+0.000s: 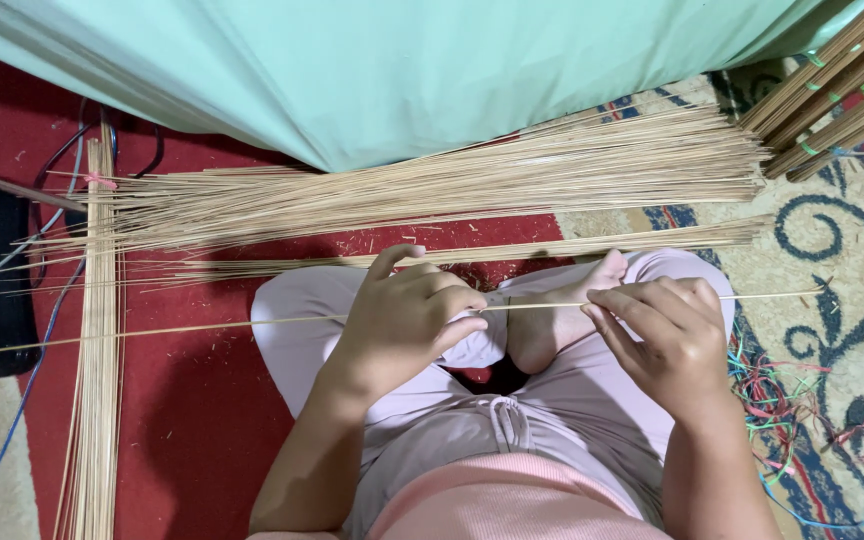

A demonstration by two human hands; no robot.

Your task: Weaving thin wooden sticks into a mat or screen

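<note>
Head view, left hand [407,315] and right hand [667,335] pinched on thin stick [252,322], stick pile [432,190] beyond knees

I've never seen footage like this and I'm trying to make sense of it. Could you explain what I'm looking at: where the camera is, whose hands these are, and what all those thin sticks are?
There is one picture, taken by a camera worn on a person's head, looking straight down. So the two bare hands belong to the wearer, who sits cross-legged on a red carpet in light pink trousers.

The left hand and the right hand both pinch one long thin stick that runs across the lap, far out to the left.

In front of the knees lies a wide pile of similar pale sticks, with a thinner row nearer the legs. Another bundle lies along the left side, and tied bundles sit at the top right. Coloured strings lie by the right knee, on a patterned rug. A pale green cloth hangs across the top.
</note>
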